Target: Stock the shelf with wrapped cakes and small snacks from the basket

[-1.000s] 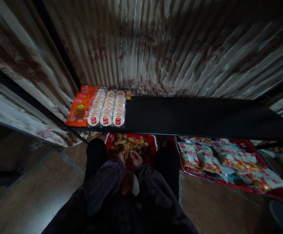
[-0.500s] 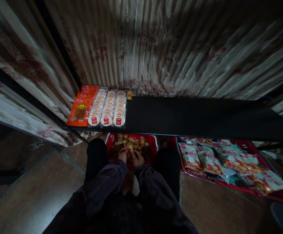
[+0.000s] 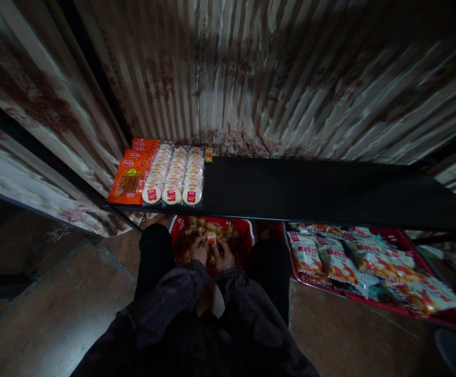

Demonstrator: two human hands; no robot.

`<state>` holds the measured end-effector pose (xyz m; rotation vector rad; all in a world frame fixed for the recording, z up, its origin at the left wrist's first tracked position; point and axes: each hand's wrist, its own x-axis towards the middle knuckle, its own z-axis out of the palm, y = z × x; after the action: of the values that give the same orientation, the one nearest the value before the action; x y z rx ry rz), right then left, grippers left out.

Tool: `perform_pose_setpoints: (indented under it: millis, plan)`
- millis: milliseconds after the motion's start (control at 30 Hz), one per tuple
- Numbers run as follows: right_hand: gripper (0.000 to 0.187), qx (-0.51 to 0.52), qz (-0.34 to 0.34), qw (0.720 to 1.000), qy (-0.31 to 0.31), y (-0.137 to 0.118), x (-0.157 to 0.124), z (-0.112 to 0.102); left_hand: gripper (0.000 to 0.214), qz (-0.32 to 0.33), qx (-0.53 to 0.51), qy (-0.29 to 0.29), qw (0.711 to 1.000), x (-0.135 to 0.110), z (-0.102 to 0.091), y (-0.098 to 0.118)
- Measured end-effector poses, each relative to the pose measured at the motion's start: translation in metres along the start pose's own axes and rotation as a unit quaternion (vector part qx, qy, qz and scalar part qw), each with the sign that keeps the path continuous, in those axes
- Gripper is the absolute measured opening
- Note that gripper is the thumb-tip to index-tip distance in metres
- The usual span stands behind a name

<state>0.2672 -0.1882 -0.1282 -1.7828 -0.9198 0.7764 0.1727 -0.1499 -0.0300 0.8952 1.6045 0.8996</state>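
Observation:
Between my knees is a red basket (image 3: 247, 230) with small gold-wrapped snacks (image 3: 194, 225) in it. Over the basket, my left hand (image 3: 199, 248) and my right hand (image 3: 225, 255) pinch one small wrapped snack (image 3: 211, 238) between their fingertips. Its gold and red wrapper faces up. A similar snack (image 3: 209, 155) sits at the back of the black shelf (image 3: 310, 188), beside rows of round white packaged crackers (image 3: 172, 195). Orange snack bags (image 3: 128, 183) overlap at the shelf's left end.
A red tray (image 3: 409, 246) holding several white and orange snack bags (image 3: 334, 259) rests on the tiled floor at my right. Black posts (image 3: 94, 68) and a striped curtain (image 3: 228, 78) stand around the shelf. A grey rounded object (image 3: 454, 351) is at lower right.
My hands have risen slightly with the snack, and its red and gold face shows more plainly. The things on the shelf have stayed put.

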Motion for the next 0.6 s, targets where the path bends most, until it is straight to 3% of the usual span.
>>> perform_pose_setpoints:
  millis: [267, 600]
  plan:
    - [0.051, -0.036, -0.061, 0.996, 0.047, -0.023, 0.002, -0.005, 0.019, -0.004, 0.008, 0.019, 1.000, 0.003, 0.003, 0.004]
    - [0.037, -0.049, -0.095, 0.993, 0.050, -0.071, 0.005, -0.011, 0.028, 0.074, 0.051, 0.064, 0.994, 0.000, 0.007, 0.027]
